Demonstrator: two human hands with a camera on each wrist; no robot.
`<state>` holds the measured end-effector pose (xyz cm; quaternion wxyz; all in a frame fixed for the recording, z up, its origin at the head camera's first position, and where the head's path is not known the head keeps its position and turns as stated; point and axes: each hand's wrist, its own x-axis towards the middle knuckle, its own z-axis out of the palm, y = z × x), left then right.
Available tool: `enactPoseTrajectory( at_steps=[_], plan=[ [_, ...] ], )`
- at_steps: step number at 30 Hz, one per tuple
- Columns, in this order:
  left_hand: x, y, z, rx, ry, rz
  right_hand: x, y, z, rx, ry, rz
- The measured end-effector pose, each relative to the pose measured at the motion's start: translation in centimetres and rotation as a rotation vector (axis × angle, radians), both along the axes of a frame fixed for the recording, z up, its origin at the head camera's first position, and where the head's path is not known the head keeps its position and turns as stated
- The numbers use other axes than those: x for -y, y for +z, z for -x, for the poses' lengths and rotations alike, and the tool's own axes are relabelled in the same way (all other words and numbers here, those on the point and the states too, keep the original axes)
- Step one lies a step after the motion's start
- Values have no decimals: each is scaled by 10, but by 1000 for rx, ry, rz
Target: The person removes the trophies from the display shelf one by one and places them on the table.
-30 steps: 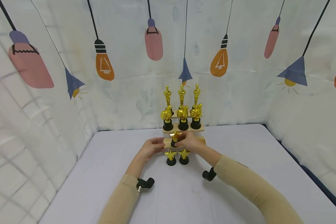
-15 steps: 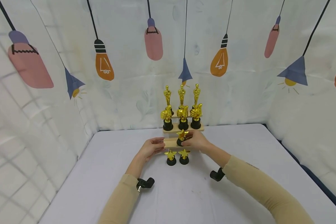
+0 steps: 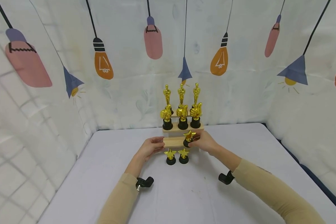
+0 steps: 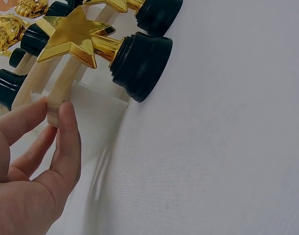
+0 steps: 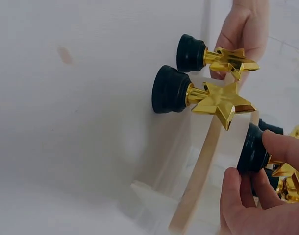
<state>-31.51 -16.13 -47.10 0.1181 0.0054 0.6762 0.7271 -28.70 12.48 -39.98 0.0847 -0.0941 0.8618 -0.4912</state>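
My right hand (image 3: 206, 143) pinches a gold star trophy (image 3: 189, 136) by its black base, close over the right part of the lowest wooden shelf board (image 3: 172, 142). In the right wrist view, thumb and fingers grip that black base (image 5: 252, 149). My left hand (image 3: 150, 148) holds the board's left end; the left wrist view has the board (image 4: 63, 83) pinched between thumb and fingers. Two more star trophies, a left one (image 3: 170, 157) and a right one (image 3: 184, 156), stand upright on the table in front of the board.
Behind, a middle shelf board (image 3: 175, 130) carries three thumbs-up trophies, the central one (image 3: 182, 114) among them. Higher up at the back stand three gold figure statuettes, including a middle one (image 3: 181, 91). A white cloth covers the table (image 3: 173, 193); a lamp-patterned curtain (image 3: 128, 93) hangs behind.
My right hand has carried the star trophy rightward along the lowest board, from near its middle to its right part. My left hand keeps its hold on the board's left end.
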Motion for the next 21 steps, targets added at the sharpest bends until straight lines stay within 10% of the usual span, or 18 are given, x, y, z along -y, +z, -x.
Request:
enactPoseTrajectory(
  at_steps=[21],
  plan=[
    [0,0,0,0,-1,5,-30,-10,-18,44,2,46]
  ],
)
